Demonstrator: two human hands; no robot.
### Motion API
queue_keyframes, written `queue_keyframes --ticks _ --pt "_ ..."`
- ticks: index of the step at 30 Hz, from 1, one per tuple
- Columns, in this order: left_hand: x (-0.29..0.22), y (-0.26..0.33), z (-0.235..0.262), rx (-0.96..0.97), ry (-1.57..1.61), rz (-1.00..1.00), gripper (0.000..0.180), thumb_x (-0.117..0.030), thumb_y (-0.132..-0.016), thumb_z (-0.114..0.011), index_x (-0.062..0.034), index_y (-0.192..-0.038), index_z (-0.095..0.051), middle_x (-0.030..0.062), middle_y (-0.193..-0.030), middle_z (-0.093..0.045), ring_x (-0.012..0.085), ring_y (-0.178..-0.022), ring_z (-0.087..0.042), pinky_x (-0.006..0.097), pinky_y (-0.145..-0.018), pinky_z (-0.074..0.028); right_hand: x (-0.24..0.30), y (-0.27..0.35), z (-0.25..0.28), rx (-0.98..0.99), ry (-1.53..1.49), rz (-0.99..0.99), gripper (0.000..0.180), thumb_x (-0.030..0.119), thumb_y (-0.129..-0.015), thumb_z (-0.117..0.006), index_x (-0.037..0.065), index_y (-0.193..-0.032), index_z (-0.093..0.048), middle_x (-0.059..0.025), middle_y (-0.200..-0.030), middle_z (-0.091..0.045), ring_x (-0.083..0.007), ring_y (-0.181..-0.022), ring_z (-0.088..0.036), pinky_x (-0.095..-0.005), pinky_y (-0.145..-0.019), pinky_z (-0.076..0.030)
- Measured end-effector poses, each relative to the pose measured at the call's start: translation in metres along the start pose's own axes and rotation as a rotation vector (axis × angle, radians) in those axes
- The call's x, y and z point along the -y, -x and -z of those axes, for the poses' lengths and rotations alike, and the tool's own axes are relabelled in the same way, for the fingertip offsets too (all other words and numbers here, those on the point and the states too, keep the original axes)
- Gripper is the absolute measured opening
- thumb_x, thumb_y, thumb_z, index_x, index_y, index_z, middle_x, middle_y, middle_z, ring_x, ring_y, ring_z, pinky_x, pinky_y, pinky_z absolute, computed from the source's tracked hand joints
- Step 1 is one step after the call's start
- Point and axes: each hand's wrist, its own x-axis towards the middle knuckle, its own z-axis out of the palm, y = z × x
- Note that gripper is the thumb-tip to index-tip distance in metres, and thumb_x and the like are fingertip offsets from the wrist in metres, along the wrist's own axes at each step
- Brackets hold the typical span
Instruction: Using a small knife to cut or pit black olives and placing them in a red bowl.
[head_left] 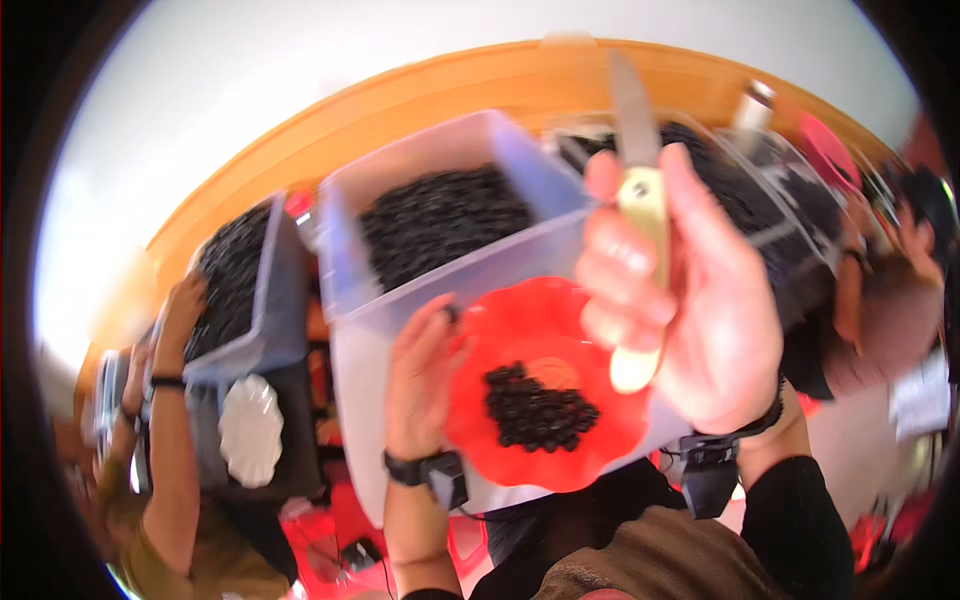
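We hold a knife (643,200) up in our right hand (705,310), with the fingers and thumb closed around its pale yellow handle and the blade pointing toward the top of the view. The knife is raised in front of the right side of a red bowl (478,455) with a scalloped rim. Our left hand (422,375) is at the bowl's left edge, fingers bent, and a small dark bit (451,314) shows at its fingertips; the blur is such that we cannot tell whether they pinch it, nor whether the hand touches the rim. Inside the bowl we see a loose heap of glossy black pieces (540,415). Just beyond stands a translucent tub (505,268), holding a broad layer of black pieces of its own. We wear a dark strap with a black box on each wrist. To our left, a co-worker's hand (186,300) is at the edge of a second tub (270,310), also filled with black pieces, and a white scalloped plate (252,432) lies near it. To our right, past the knife, are a pale bottle (752,108) with a dark cap, a pink basket (828,150) and another person (880,315).
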Motion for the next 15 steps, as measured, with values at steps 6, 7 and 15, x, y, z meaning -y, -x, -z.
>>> queue_keyframes --ticks 6,7,15 --pt "0.002 0.003 -0.011 -0.022 -0.025 0.032 0.024 -0.014 -0.091 -0.060 -0.0054 -0.113 -0.061 0.0009 -0.099 -0.064 0.0124 -0.091 -0.060 0.032 -0.086 -0.047 -0.011 -0.044 0.012 0.117 0.105 0.064 0.035 0.033 -0.101 -0.038 0.002 -0.114 -0.048 -0.0017 -0.080 -0.045 -0.0090 -0.061 -0.037 -0.0251 -0.058 -0.034" --pt "0.002 0.003 -0.010 -0.046 -0.025 0.010 0.024 -0.014 -0.091 -0.060 -0.0054 -0.113 -0.061 0.0009 -0.099 -0.064 0.0124 -0.091 -0.060 0.032 -0.086 -0.047 -0.015 -0.046 0.015 0.124 0.116 0.089 0.036 0.033 -0.101 -0.037 0.002 -0.117 -0.048 -0.0009 -0.080 -0.043 -0.0091 -0.062 -0.036 -0.0250 -0.058 -0.034" --pt "0.002 0.002 -0.011 0.025 -0.030 0.036 0.025 -0.012 -0.092 -0.057 -0.0034 -0.115 -0.060 0.0024 -0.104 -0.062 0.0107 -0.097 -0.057 0.028 -0.088 -0.044 -0.024 -0.041 0.056 0.043 0.580 0.251 0.045 0.039 -0.101 -0.032 0.001 -0.118 -0.049 0.0021 -0.068 -0.038 -0.0063 -0.057 -0.031 -0.0217 -0.053 -0.028"
